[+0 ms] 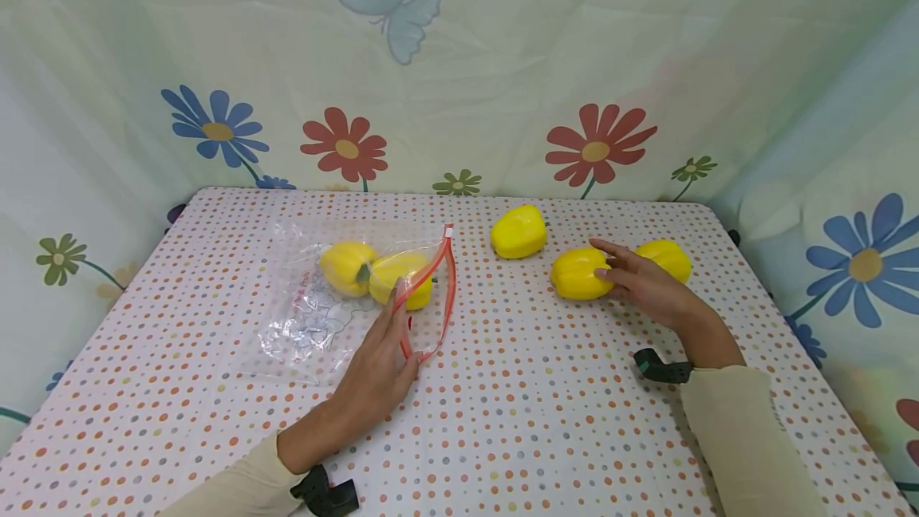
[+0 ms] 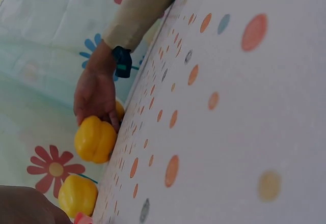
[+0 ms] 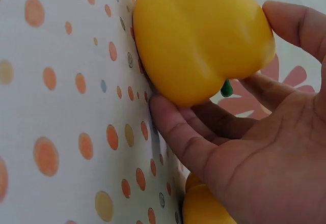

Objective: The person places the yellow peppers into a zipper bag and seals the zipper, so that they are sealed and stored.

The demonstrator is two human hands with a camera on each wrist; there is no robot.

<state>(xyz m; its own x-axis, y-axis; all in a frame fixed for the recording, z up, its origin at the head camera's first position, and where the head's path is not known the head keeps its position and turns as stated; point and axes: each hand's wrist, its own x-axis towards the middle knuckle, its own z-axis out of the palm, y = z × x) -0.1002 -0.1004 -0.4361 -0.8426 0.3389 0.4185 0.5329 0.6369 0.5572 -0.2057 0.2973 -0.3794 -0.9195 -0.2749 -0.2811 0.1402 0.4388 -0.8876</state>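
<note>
A clear zip bag (image 1: pixel 301 341) with a red zip edge lies on the table, two yellow bell peppers (image 1: pixel 346 268) inside it. At its mouth, my left hand (image 1: pixel 373 377) holds the red-edged rim, which stands partly apart. My right hand (image 1: pixel 649 286) grips another yellow bell pepper (image 1: pixel 580 274) on the table, with the thumb on one side and fingers on the other. In the right wrist view this pepper (image 3: pixel 198 40) sits between thumb and fingertips, its green stem towards the palm. The left wrist view shows only a dark edge of the left hand (image 2: pixel 28 206).
One loose yellow bell pepper (image 1: pixel 519 232) lies behind and left of the gripped one. Another pepper (image 1: pixel 666 260) is partly hidden behind the right hand. The dotted table (image 1: pixel 517 421) meets flowered curtains (image 1: pixel 488 62) at the back and sides.
</note>
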